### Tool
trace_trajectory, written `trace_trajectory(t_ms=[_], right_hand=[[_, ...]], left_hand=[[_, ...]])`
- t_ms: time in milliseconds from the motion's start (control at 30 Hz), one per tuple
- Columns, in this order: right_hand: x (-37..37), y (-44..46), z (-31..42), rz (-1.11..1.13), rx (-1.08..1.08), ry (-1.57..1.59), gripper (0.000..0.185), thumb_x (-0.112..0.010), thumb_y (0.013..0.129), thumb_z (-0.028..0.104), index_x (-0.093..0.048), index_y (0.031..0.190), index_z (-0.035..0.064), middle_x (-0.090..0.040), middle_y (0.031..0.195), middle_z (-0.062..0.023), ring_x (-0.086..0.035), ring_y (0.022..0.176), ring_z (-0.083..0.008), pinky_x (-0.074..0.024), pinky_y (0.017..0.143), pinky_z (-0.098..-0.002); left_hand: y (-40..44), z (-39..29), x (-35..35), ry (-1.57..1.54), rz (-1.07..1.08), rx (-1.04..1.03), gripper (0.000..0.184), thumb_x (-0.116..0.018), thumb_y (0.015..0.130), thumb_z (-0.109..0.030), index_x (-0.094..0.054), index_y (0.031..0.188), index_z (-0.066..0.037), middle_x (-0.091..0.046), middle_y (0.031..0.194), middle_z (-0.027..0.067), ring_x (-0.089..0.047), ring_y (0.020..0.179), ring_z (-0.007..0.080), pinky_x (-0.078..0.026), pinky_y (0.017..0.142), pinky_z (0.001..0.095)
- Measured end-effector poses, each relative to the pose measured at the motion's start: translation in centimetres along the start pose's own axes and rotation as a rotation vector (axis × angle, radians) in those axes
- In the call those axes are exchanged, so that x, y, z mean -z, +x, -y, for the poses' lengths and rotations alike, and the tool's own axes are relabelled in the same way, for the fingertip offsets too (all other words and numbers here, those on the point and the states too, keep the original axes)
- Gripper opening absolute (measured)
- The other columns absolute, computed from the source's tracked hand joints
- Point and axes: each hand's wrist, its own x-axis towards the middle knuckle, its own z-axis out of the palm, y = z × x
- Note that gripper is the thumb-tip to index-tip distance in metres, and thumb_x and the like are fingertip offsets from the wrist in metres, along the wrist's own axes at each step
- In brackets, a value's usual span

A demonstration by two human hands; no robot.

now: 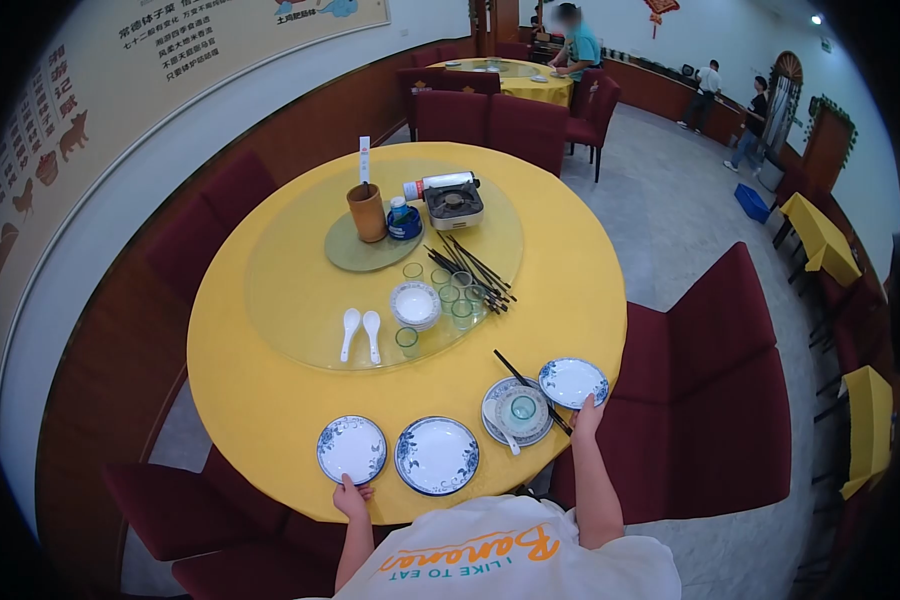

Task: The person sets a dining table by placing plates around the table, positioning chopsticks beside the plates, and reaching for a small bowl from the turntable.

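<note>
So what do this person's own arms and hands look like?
The left hand and right hand wear no gloves, and the forearms are uncovered, with no watch visible. The white shirt carries orange and green lettering.

Across the table (570, 250) before me, I have, left to right, the left plate (352, 446) at my left hand (352, 497), the middle plate (437, 455), a place setting (517, 411) and the right plate (572, 382) in my right hand (587, 414). Behind, on the turntable (290, 300): spoons (371, 335) left of bowls (414, 306), stove (455, 203) farther back.

The plates (352, 445) are white with blue florals, the tablecloth (260, 405) yellow.
</note>
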Motion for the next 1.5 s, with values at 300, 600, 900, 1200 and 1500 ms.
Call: trace_trajectory(t_ms=[300,600,900,1200,1500], right_hand=[[-1.8,2.6,-0.9,0.027,-0.058,-0.022,0.029,-0.041,0.093,0.026,-0.039,0.115,0.0082,-0.048,0.064,-0.0043,-0.038,0.037,-0.0095,-0.0247,0.029,-0.0229],[-4.1,4.1,-0.5,-0.006,-0.194,-0.015,0.026,-0.044,0.091,0.032,-0.043,0.104,0.0097,-0.044,0.057,-0.0026,-0.038,0.036,-0.0105,-0.0311,0.03,-0.0218],[-3.6,3.7,-1.6,0.003,-0.315,-0.003,0.025,-0.048,0.089,0.034,-0.045,0.094,0.0096,-0.046,0.06,-0.0028,-0.047,0.046,-0.0134,-0.0405,0.039,-0.0254],[-2.7,1.9,-0.7,0.105,-0.251,-0.159,0.033,-0.053,0.086,0.023,-0.045,0.111,0.0038,-0.053,0.084,-0.0092,-0.056,0.062,-0.019,-0.0454,0.051,-0.0289],[-3.8,-5.6,-0.2,0.095,0.538,-0.534,0.059,-0.062,0.076,0.008,-0.034,0.129,0.0044,-0.041,0.104,-0.0133,-0.043,0.093,-0.0238,-0.0388,0.075,-0.0316]], left_hand=[[0.0,0.1,0.0,0.013,-0.013,-0.005,0.041,-0.044,0.093,-0.032,-0.053,0.073,0.003,-0.057,0.056,0.0121,-0.056,0.039,0.0168,-0.04,0.032,0.023],[0.0,0.0,-0.1,0.022,-0.031,-0.012,0.041,-0.044,0.093,-0.032,-0.053,0.073,0.003,-0.057,0.056,0.0125,-0.055,0.038,0.017,-0.04,0.032,0.0236],[-0.3,0.0,-0.2,0.016,-0.029,-0.037,0.04,-0.045,0.093,-0.031,-0.052,0.074,0.003,-0.057,0.056,0.0119,-0.055,0.038,0.0165,-0.04,0.032,0.0231],[-0.3,0.0,-0.1,0.025,-0.014,-0.047,0.04,-0.044,0.093,-0.03,-0.052,0.072,0.003,-0.057,0.056,0.0119,-0.055,0.038,0.016,-0.04,0.033,0.023],[-1.0,-0.8,-0.4,0.018,-0.019,-0.047,0.04,-0.044,0.093,-0.03,-0.052,0.071,0.002,-0.057,0.055,0.0109,-0.055,0.038,0.0148,-0.04,0.033,0.0223]])
